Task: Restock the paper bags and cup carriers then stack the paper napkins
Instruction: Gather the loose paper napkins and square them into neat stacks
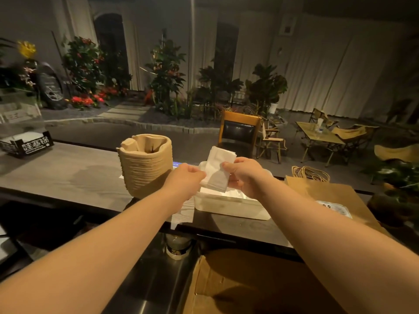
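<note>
While both bare forearms reach out over the dark grey wooden counter (68,175), the two hands meet directly above the shallow white rectangular plastic box (229,206), which serves here as the landmark. The right hand (243,175) pinches a small stack of white folded paper napkins (218,168) between thumb and curled fingers, holding it upright just over the box's far half. The left hand (184,177) has its fingers curled in against the stack's left edge; it seems to grip the napkins too, though the dim light and the back of the hand hide the fingertips. More white napkins lie inside the box beneath the hands. Just left of the box stands a tall nested stack of beige moulded-pulp cup carriers (146,164), almost touching the left wrist. Right of the box, flat brown paper bags with twisted paper handles (328,191) lie on the counter. Below the box, nearer the person, an open brown cardboard carton (244,284) sits under the counter edge.
</note>
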A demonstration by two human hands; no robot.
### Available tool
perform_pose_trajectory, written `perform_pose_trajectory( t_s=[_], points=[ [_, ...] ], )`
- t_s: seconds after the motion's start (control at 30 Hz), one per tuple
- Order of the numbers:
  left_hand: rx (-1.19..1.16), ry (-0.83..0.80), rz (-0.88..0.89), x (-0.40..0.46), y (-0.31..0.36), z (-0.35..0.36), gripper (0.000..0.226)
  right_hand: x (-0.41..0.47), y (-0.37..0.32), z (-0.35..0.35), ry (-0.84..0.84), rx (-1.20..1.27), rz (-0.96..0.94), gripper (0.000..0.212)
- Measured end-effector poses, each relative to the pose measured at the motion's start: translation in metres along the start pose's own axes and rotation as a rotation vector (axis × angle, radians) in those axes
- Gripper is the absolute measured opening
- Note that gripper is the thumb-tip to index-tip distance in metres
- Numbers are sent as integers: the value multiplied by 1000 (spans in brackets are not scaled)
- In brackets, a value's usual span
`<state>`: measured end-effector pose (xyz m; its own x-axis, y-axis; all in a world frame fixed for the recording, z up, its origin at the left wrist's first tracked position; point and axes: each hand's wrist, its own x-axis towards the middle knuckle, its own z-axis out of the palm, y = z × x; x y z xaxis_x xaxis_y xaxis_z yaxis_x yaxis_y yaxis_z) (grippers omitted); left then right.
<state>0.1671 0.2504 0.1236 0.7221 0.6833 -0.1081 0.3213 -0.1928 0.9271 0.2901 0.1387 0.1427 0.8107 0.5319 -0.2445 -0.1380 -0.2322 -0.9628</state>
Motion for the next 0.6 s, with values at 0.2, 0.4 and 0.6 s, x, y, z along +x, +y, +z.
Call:
perform_pose_trajectory(
  t_s=[0.2, 0.4, 0.6],
  points=[
    [46, 79, 80, 10, -14, 5, 21, 22, 8, 15, 5, -209, 190, 18],
    [5, 143, 108, 10, -20, 7, 18, 25, 8, 16, -40, -516, 257, 9],
    [-36, 171, 109, 11, -22, 5, 15, 39, 24, 13, -9, -541, 107, 18]
  ],
)
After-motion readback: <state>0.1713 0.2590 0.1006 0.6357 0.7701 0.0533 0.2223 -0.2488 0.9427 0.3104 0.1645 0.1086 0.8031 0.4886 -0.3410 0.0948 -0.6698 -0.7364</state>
